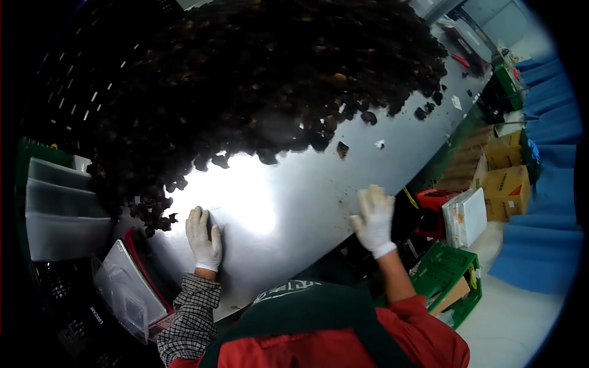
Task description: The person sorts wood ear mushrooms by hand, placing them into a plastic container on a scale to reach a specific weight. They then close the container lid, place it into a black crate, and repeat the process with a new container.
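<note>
head view, logged from my remote station. the pile (276, 80) of dark, crinkled pieces covers the far part of the metal desk (307, 208), its ragged near edge running from the left side up towards the far right. i note one dark piece (342, 149) apart from it, just beyond that edge, with a white scrap (380, 144) to its right.

left hand (202, 239): white glove, back up, over the desk just beside the pile's left end. fingers straight and close together, thumb standing off; grip unclosed. checked sleeve (196, 313) behind it. a bright glare lies on the metal between this hand and the pile.

right hand (374, 221): white glove, slightly blurred, near the desk's front edge, well apart from the pile. fingers wide, thumb out to the left. i cannot tell whether either palm touches the metal.

surroundings: a red-rimmed tray (137, 245) at left, below the left hand's level; black crate (80, 67) at upper left. on the right i record a green crate (445, 276), a red stool (431, 211) with a white box (464, 218) against it, cartons (506, 190) and blue cloth (540, 245).
</note>
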`<state>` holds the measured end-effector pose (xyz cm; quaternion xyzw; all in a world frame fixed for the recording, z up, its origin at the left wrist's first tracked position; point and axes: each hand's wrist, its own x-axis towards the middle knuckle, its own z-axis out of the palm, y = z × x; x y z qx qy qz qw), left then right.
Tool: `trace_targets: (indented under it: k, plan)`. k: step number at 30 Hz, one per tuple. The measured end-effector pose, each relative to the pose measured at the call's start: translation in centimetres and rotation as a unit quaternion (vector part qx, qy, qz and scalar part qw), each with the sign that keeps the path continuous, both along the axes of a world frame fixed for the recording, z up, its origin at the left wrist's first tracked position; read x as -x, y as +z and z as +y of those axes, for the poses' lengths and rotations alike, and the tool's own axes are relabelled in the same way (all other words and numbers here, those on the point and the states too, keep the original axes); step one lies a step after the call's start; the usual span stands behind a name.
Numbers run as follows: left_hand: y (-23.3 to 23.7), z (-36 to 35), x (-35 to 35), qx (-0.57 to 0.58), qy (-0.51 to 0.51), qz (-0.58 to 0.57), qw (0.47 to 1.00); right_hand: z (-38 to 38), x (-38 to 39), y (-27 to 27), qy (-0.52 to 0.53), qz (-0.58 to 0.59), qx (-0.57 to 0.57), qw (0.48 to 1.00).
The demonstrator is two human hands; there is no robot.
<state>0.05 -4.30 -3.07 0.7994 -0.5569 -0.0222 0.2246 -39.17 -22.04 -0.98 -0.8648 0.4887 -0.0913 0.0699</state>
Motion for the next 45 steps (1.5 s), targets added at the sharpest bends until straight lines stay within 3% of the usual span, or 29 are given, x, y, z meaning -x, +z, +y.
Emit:
trace_targets:
  k: [2, 3, 4, 5, 7, 9, 11, 15, 16, 17, 21, 23, 27, 29, 31, 33, 37, 40, 41, 42, 44, 45]
  plan:
    - [0.1, -0.1, 0.1, -0.001, 0.008, 0.001, 1.000, -2.8, 4.9, -1.1, -0.155, 0.017, 0.037, 0.987]
    - [0.1, 0.0, 0.0, 0.001, 0.004, 0.000, 1.000, -4.3, 7.6, -1.7, -0.238, 0.089, 0.081, 0.964]
    - [-0.1, -0.1, 0.0, 0.007, 0.005, -0.002, 1.000, -5.9, 8.6, -1.3, -0.221, 0.102, 0.148, 0.959]
    - [-0.3, 0.0, 0.1, 0.011, 0.005, -0.003, 1.000, -7.3, 5.9, 3.0, -0.166, 0.006, 0.049, 0.985]
    - [0.5, 0.0, 0.5, -0.021, 0.022, 0.003, 1.000, -9.1, -0.7, 3.3, -0.010, -0.094, 0.106, 0.990]
    - [0.6, -0.1, 0.5, -0.003, 0.038, 0.016, 0.999, -10.2, -9.1, 3.6, 0.098, -0.154, 0.022, 0.983]
    - [0.4, 0.0, 0.5, 0.008, 0.055, 0.013, 0.998, -11.8, -17.1, 4.1, 0.180, -0.200, 0.057, 0.961]
    - [0.2, 0.2, 0.4, 0.004, 0.066, 0.024, 0.998, -16.8, -25.5, 1.7, 0.026, -0.209, 0.101, 0.972]
    - [-0.1, 0.3, 0.3, 0.005, 0.066, 0.021, 0.998, -17.0, -26.6, 0.8, 0.008, -0.211, 0.066, 0.975]
    - [-0.1, 0.5, 0.5, 0.002, 0.084, 0.037, 0.996, -13.5, -28.6, 0.8, 0.034, -0.164, 0.071, 0.983]
    - [0.2, 0.2, 0.7, 0.016, 0.097, 0.054, 0.994, -5.0, -30.4, 2.9, 0.205, -0.230, -0.026, 0.951]
    - [0.4, -0.1, 0.9, 0.054, 0.096, 0.064, 0.992, -0.6, -30.7, 2.0, 0.277, -0.191, -0.056, 0.940]
    - [0.5, 0.0, 0.6, 0.050, 0.083, 0.054, 0.994, 2.9, -28.2, 3.4, 0.396, -0.259, -0.107, 0.875]
    - [0.8, -0.3, 0.7, 0.056, 0.085, 0.061, 0.993, -0.4, -26.4, 4.0, 0.350, -0.330, -0.101, 0.871]
    - [0.7, -0.2, 0.7, 0.056, 0.088, 0.061, 0.993, -5.6, -24.7, 4.2, 0.247, -0.328, -0.035, 0.911]
    - [0.7, -0.2, 0.7, 0.058, 0.090, 0.071, 0.992, -10.7, -23.8, 3.9, 0.142, -0.316, 0.028, 0.938]
    - [0.6, -0.2, 0.7, 0.072, 0.090, 0.073, 0.991, -16.6, -25.9, 2.1, 0.058, -0.225, 0.063, 0.971]
    - [0.7, -0.2, 0.8, 0.064, 0.089, 0.059, 0.992, -13.6, -29.3, 1.3, 0.107, -0.187, 0.066, 0.974]
    - [0.6, -0.1, 0.8, 0.062, 0.090, 0.068, 0.992, -11.8, -30.3, 0.8, 0.154, -0.240, 0.043, 0.958]
    - [0.6, -0.1, 0.8, 0.058, 0.075, 0.047, 0.994, -9.3, -31.2, 0.4, 0.168, -0.188, 0.049, 0.966]
    - [1.1, -0.4, 0.9, 0.039, 0.054, 0.021, 0.998, -3.9, -32.0, 0.0, 0.254, -0.129, -0.017, 0.959]
    - [1.2, -0.5, 0.9, 0.036, 0.037, 0.015, 0.999, -1.3, -32.2, 0.4, 0.300, -0.072, -0.103, 0.946]
